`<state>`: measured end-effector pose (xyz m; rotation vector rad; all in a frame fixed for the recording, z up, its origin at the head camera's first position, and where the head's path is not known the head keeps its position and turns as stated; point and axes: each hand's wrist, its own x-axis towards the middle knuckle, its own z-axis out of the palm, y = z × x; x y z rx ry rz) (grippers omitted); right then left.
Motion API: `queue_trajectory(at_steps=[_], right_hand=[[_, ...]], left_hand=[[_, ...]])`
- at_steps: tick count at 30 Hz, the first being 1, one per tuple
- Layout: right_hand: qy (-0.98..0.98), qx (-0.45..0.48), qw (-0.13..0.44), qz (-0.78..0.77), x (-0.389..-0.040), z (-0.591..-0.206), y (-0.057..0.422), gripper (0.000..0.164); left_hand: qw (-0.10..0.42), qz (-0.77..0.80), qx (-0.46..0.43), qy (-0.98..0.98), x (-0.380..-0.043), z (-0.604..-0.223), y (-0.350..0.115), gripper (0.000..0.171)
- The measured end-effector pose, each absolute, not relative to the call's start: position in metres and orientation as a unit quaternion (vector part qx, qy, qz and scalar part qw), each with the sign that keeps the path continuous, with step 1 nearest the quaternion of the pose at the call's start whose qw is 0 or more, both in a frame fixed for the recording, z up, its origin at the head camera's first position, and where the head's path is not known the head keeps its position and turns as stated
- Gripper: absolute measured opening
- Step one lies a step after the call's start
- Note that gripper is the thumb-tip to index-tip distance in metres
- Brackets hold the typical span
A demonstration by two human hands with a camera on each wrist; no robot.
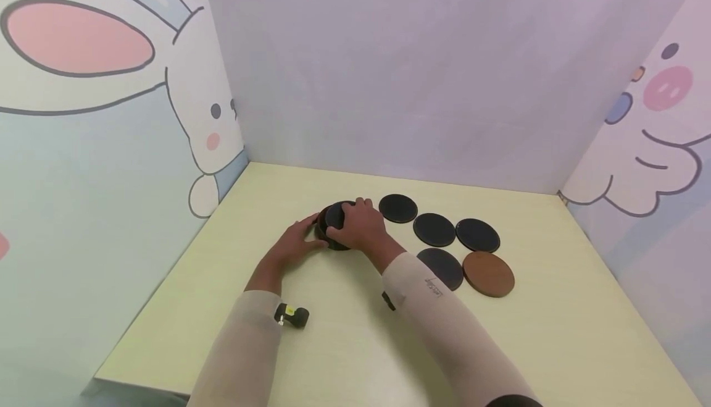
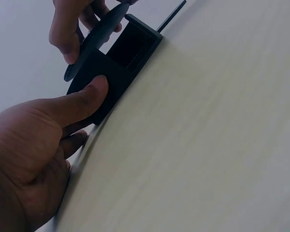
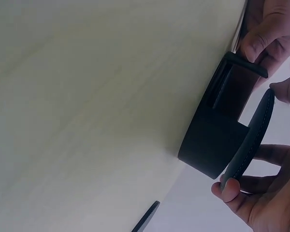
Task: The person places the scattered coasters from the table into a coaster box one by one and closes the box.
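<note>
With thumb and fingers around its side, my left hand (image 1: 291,244) holds a dark round coaster holder (image 3: 210,137) that stands on the table. A gap is cut in the holder's wall, seen in both wrist views. Just over the holder's open top, my right hand (image 1: 363,228) pinches a dark round coaster (image 3: 251,140) by its edge. The coaster is tilted, and its rim comes close to or touches the holder; I cannot tell which. In the left wrist view the left thumb presses on the holder wall (image 2: 113,79). The holder's inside is mostly hidden by shadow.
To the right lie several loose coasters: black ones at the back (image 1: 398,208), in the middle (image 1: 434,230) and at the right (image 1: 478,235). Another black coaster (image 1: 441,268) is partly behind the right sleeve, beside a brown coaster (image 1: 489,274). Walls enclose the table (image 1: 344,345).
</note>
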<state>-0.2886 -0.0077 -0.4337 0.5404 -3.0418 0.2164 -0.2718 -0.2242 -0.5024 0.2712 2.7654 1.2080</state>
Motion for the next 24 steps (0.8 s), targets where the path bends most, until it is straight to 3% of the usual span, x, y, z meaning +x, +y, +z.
queue_trajectory(at_steps=[24], right_hand=[[-0.98,0.188,0.021,0.063,-0.2879,-0.4376,-0.017,0.074]], left_hand=[[0.051,0.393,0.104,0.912,-0.2755,-0.5042,-0.2253,0.089]])
